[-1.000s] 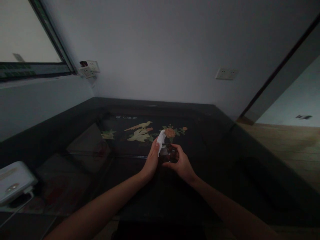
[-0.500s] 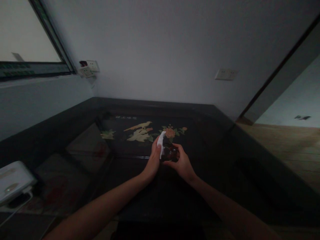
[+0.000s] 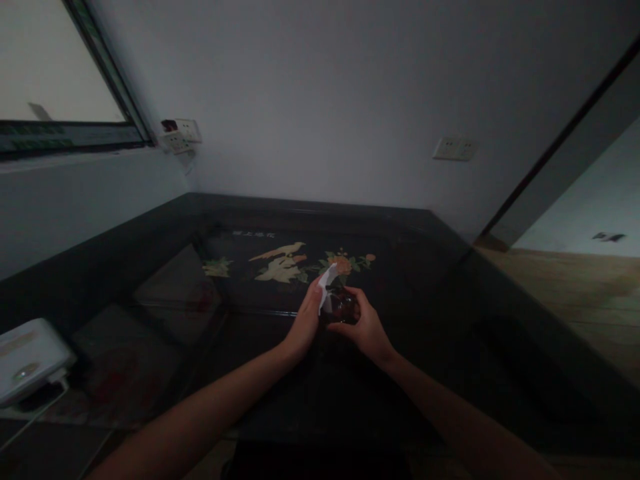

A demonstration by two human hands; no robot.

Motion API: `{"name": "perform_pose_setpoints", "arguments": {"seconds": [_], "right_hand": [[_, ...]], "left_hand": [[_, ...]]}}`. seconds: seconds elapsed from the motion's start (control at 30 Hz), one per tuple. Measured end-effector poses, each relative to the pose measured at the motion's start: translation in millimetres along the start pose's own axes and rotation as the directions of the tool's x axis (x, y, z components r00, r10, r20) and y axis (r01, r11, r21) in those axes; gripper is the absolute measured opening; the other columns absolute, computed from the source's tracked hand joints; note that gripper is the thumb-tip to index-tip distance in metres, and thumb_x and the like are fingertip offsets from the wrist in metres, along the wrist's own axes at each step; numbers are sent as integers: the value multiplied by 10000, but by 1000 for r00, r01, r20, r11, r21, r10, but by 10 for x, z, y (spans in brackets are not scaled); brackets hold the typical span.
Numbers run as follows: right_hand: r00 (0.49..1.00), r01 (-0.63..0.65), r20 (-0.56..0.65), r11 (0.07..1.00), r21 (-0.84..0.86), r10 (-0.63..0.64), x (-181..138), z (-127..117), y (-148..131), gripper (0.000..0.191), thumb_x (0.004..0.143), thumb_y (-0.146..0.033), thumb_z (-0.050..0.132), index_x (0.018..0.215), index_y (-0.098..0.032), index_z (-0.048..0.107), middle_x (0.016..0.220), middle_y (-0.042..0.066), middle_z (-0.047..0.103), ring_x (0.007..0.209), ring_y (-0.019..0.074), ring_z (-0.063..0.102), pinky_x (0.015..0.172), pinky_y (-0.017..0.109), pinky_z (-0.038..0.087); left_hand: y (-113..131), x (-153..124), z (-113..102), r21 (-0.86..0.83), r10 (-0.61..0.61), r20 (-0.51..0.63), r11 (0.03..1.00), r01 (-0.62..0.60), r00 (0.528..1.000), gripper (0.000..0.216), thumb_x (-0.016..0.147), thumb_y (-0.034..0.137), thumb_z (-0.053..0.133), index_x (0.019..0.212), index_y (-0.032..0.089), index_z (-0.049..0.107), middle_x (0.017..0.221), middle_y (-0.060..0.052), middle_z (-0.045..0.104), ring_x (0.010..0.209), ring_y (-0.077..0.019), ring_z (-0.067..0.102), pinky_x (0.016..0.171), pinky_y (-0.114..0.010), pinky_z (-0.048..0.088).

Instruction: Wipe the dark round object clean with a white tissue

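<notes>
My left hand [image 3: 304, 325] pinches a small white piece of paper or tissue [image 3: 327, 281] and presses it against a small dark round glass object [image 3: 342, 309]. My right hand [image 3: 367, 328] wraps round that dark object from the right and holds it just above the black table [image 3: 440, 320]. Both hands meet over the front edge of a painted panel with a pale bird and orange flowers [image 3: 287, 261]. In the dim light I cannot make out what the dark object is.
A white device with a cable [image 3: 27, 360] lies at the table's left edge. Wall sockets [image 3: 179, 135] sit by the window corner and another socket plate [image 3: 454, 148] is on the far wall. A wooden floor [image 3: 575, 293] opens to the right.
The white paper has shifted slightly against the dark object as my left fingers moved; both hands stay in the same spot.
</notes>
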State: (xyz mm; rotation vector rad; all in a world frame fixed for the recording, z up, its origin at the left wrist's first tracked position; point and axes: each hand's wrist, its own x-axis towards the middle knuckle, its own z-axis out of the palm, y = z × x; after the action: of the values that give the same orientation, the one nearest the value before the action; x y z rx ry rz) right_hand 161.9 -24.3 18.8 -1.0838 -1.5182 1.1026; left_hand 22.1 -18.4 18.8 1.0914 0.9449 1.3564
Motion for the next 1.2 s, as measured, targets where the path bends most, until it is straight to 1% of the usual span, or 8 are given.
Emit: {"name": "perform_pose_setpoints", "arguments": {"seconds": [0.13, 0.2, 0.47, 0.57, 0.7, 0.8, 1.03, 1.2], "right_hand": [[999, 16, 43, 999, 34, -17, -7, 27, 26, 741, 511, -275, 863, 1143, -219, 481, 1076, 62, 642, 935, 217, 649, 842, 362, 524], [999, 2, 37, 997, 73, -5, 7, 29, 47, 733, 508, -285, 862, 1132, -219, 483, 1070, 60, 646, 940, 221, 651, 840, 362, 526], [995, -41, -84, 979, 198, 59, 124, -72, 70, 711, 509, -295, 839, 1104, -217, 457, 1027, 66, 656, 880, 232, 669, 834, 399, 531], [992, -34, -114, 975, 219, 60, 140, -89, 53, 712, 502, -288, 839, 1099, -222, 456, 1042, 72, 654, 921, 245, 664, 863, 416, 527], [994, -54, -82, 977, 206, 72, 134, -83, 51, 722, 500, -279, 843, 1108, -232, 456, 1025, 66, 662, 912, 245, 668, 859, 424, 534], [995, -63, -69, 978, 198, 77, 135, -80, 67, 734, 499, -282, 843, 1120, -228, 455, 1014, 63, 663, 885, 238, 671, 843, 418, 539], [994, -59, -74, 974, 218, 77, 152, -89, 47, 725, 488, -284, 843, 1103, -224, 465, 1018, 66, 664, 906, 248, 672, 849, 417, 538], [998, -57, -24, 974, 218, 64, 102, -52, 4, 726, 480, -264, 852, 1105, -228, 484, 1054, 64, 659, 935, 242, 664, 848, 399, 544]], "left_hand": [[-13, 74, -56, -18, -52, -19, 998, 52, 998, 482, 854, 516, 480, 1171, 170, 594, 1148, -86, 656, 1090, -259, 585, 981, -399, 418], [-25, 65, -55, -2, -44, -3, 999, 44, 999, 479, 862, 514, 465, 1164, 166, 598, 1157, -86, 654, 1100, -259, 579, 991, -401, 411], [35, -90, 27, 119, 65, 100, 990, -77, 993, 511, 912, 470, 396, 1357, 220, 430, 1458, -57, 402, 1355, -210, 334, 1142, -362, 198], [126, -34, -4, 149, 63, 122, 986, -81, 991, 483, 897, 458, 428, 1293, 191, 503, 1381, -80, 494, 1276, -235, 434, 1099, -372, 277], [179, 79, -64, 226, 32, 113, 972, -57, 993, 404, 856, 420, 500, 1171, 177, 569, 1102, -74, 653, 1008, -240, 586, 929, -376, 432], [155, 131, -106, 291, 83, 106, 950, -111, 991, 374, 870, 395, 474, 1151, 175, 583, 1094, -75, 639, 1007, -229, 575, 925, -358, 423], [156, 157, -178, 447, 262, 210, 831, -331, 942, 319, 857, 362, 515, 1114, 197, 607, 1110, -87, 607, 1061, -238, 531, 978, -373, 375], [139, 85, -120, 344, 179, 129, 914, -213, 975, 350, 865, 383, 482, 1147, 176, 494, 1093, -84, 576, 987, -215, 547, 861, -325, 438]]}}
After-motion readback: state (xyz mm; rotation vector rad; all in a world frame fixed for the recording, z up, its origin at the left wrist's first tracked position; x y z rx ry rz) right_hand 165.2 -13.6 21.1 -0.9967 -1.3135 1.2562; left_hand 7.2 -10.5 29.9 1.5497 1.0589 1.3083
